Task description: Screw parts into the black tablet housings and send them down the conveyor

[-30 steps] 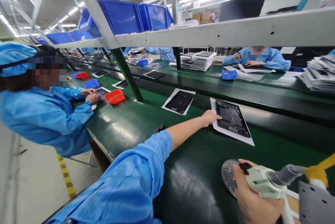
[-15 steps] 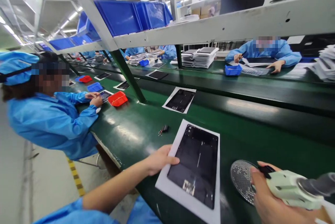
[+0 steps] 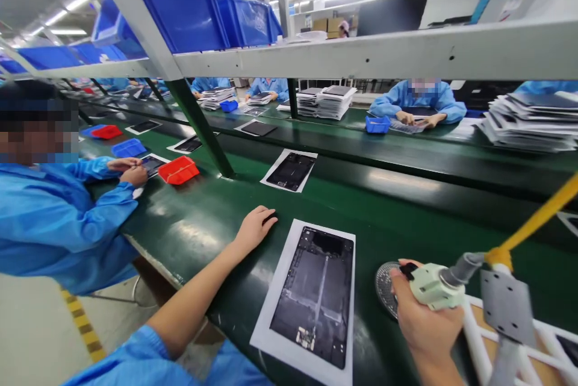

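Note:
A dark tablet shell lies on a white sheet in front of me on the green belt. My left hand rests on the belt just left of the sheet's far corner, fingers curled over a small dark object that is mostly hidden. My right hand is wrapped round a pale green power screwdriver hanging on a yellow cord. Beside that hand lies a round perforated metal dish.
A second shell on a white sheet lies farther up the belt. A co-worker in blue sits at the left by a red tray. A slanted green post holds a shelf of blue bins. Stacked parts stand at the right.
The shell on its sheet was pulled from the far belt to in front of me. My left hand then let go and moved to the small dark object.

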Demonstrator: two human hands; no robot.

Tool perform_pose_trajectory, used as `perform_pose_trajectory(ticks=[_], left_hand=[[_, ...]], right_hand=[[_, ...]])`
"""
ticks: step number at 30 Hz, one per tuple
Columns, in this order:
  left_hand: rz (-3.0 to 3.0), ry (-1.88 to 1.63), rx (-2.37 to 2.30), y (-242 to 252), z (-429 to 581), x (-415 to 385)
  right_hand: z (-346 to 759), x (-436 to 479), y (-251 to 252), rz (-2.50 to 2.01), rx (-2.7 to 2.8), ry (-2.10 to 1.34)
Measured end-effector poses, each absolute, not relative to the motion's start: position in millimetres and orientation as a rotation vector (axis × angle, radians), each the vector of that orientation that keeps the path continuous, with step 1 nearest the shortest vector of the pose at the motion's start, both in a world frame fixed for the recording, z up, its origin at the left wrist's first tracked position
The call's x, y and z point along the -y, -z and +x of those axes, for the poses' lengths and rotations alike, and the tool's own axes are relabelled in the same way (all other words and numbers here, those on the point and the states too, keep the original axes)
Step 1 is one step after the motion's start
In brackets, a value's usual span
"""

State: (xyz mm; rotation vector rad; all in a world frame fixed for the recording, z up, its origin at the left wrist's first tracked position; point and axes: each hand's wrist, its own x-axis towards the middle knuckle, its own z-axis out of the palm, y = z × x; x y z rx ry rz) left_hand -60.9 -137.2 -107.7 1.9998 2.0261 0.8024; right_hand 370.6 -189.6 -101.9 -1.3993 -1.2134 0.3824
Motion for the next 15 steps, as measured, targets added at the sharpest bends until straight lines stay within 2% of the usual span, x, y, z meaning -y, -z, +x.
perform_pose_trajectory(ticks=[3, 6, 9, 15], left_hand=[[1.769, -0.821, -2.019, 110.5, -69.3, 130.0], [1.577, -0.611, -1.993, 101.8, -77.5, 122.6], [1.745, -0.471, -2.018, 92.0, -80.7, 118.0], [2.096, -0.48, -1.975, 91.6, -78.3, 126.6]], right_hand=[[365.3, 188.5, 92.8, -1.41, 1.099, -0.463], [361.9, 188.7, 88.5, -1.41, 1.051, -0.475], [362.8, 189.8, 90.5, -1.414, 1.083, -0.435], [363.5, 193.6, 81.8, -1.399, 1.102, -0.427]])
